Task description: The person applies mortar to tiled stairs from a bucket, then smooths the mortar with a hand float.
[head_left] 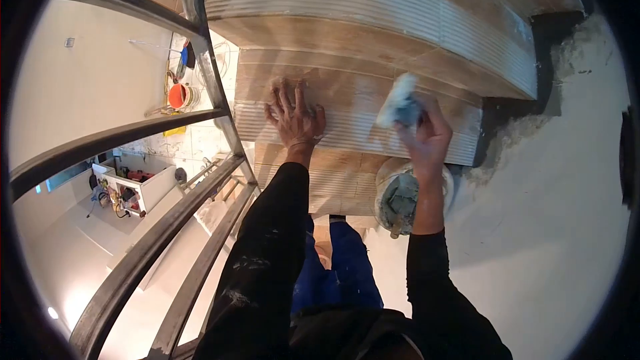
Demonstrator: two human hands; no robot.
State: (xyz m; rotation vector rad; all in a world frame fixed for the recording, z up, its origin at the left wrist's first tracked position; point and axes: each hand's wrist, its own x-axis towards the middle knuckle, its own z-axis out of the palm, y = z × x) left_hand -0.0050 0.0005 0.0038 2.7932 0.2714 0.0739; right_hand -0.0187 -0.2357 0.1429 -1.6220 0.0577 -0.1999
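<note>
My left hand (295,117) lies flat with fingers spread on a wood-look stair tread (347,83), close to its ribbed front edge. My right hand (427,135) grips a pale, blue-white sponge-like pad (400,101) over the same tread, toward its right end. Motion smears both the pad and the fingers, so its exact kind cannot be made out. Whitish haze marks the tread near the pad. Below my right forearm stands a bucket (383,190) holding a grey-green mix (402,195), partly hidden by the arm.
A metal railing (113,137) runs along the left. Another ribbed step (373,0) rises ahead, and a lower step (320,177) lies before my legs. A pale wall (533,227) borders the right. Far below at left are a red-and-white bucket (178,96) and a white box (150,190) of tools.
</note>
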